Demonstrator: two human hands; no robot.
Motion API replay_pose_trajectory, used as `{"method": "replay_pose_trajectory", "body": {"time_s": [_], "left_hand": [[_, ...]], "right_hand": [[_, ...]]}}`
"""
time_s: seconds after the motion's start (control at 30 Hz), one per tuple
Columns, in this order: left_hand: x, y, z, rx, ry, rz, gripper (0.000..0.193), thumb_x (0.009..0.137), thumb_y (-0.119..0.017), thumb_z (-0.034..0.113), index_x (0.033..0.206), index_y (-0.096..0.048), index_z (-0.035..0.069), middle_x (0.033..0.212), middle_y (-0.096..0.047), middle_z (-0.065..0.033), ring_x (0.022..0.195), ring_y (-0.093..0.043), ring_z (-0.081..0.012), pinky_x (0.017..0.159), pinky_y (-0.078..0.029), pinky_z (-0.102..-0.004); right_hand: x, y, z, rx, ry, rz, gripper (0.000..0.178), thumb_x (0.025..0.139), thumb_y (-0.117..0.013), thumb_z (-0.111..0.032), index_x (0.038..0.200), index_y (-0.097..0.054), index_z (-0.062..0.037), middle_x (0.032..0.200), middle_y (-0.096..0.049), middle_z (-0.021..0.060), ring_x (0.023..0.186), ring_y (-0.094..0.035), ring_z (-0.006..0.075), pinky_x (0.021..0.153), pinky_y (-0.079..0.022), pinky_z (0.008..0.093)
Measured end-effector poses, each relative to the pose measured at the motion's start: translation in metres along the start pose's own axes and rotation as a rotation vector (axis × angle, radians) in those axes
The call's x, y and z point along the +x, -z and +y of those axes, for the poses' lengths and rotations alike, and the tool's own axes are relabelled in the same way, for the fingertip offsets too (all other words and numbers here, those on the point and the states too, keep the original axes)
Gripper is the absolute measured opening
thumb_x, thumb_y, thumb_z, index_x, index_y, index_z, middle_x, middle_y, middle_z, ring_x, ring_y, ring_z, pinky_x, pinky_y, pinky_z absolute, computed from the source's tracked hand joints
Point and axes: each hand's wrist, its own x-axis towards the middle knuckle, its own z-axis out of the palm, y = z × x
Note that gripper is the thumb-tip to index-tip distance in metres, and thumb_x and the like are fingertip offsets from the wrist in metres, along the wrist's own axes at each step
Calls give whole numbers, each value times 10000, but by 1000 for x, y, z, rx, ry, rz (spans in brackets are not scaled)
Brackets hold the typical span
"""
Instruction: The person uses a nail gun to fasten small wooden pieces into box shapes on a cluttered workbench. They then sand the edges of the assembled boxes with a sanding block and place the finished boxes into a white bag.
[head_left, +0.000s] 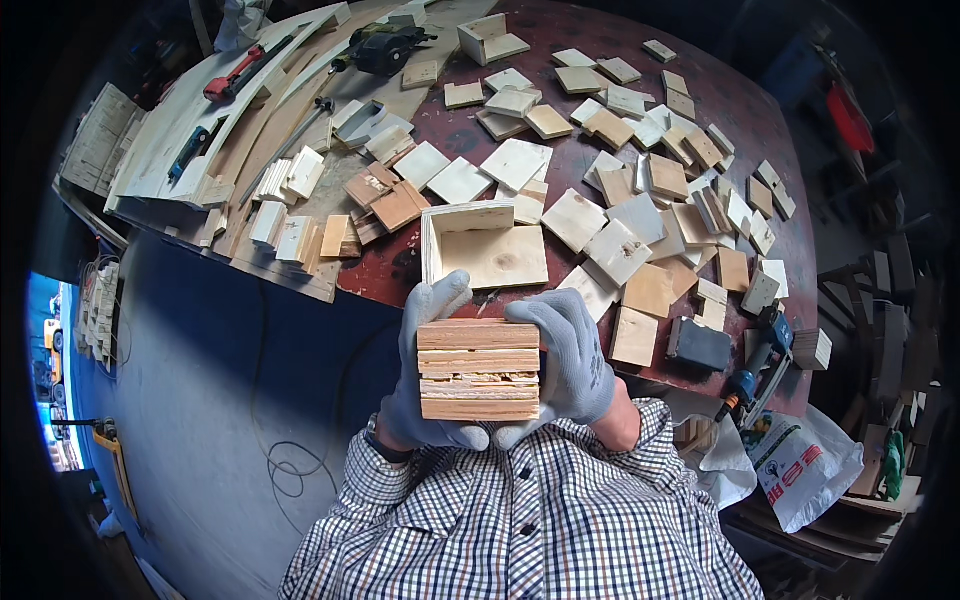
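I hold a stack of square plywood pieces (478, 368) edge-on in front of my chest, several layers thick. My left hand (420, 370) in a grey knit glove grips its left side. Gripping the right side is my right hand (575, 360), also gloved. Just beyond the stack, on the dark red table (770, 120), sits a partly built open wooden box (483, 245) with low walls on its left and far sides.
Many loose plywood squares (640, 170) cover the table. A dark sanding block (699, 345) and a blue power tool (760, 360) lie at the right edge. Long boards, a red-handled tool (240, 72) and a black power tool (385, 45) lie at the far left. Cables trail on the blue floor.
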Motion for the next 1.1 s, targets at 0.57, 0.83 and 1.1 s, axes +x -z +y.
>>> {"method": "replay_pose_trajectory", "body": {"time_s": [0.57, 0.83, 1.1], "left_hand": [[0, -4, -3, -117, 45, -106, 1523, 625, -994, 568, 1699, -28, 84, 1675, -311, -260, 1533, -400, -405, 1282, -331, -552], [-4, -8, 9, 42, 191, -89, 1206, 695, -984, 546, 1569, -345, 16, 1467, -510, -194, 1314, -558, -338, 1161, -431, -467], [-9, -13, 2, -37, 179, -52, 1380, 780, -903, 609, 1684, -52, 5, 1512, -502, -202, 1380, -557, -345, 1186, -447, -479]], "right_hand": [[0, 9, -11, -29, 12, 27, 1263, 469, -906, -781, 1360, -583, 54, 1135, -623, 161, 981, -609, 338, 853, -481, 474], [-10, 11, -4, -11, -37, -32, 1371, 464, -863, -841, 1409, -529, 96, 1216, -618, 215, 1016, -597, 350, 866, -490, 478], [-5, 12, -4, 20, -85, -7, 1290, 522, -936, -722, 1436, -527, 92, 1211, -626, 186, 1026, -605, 339, 888, -499, 459]]}}
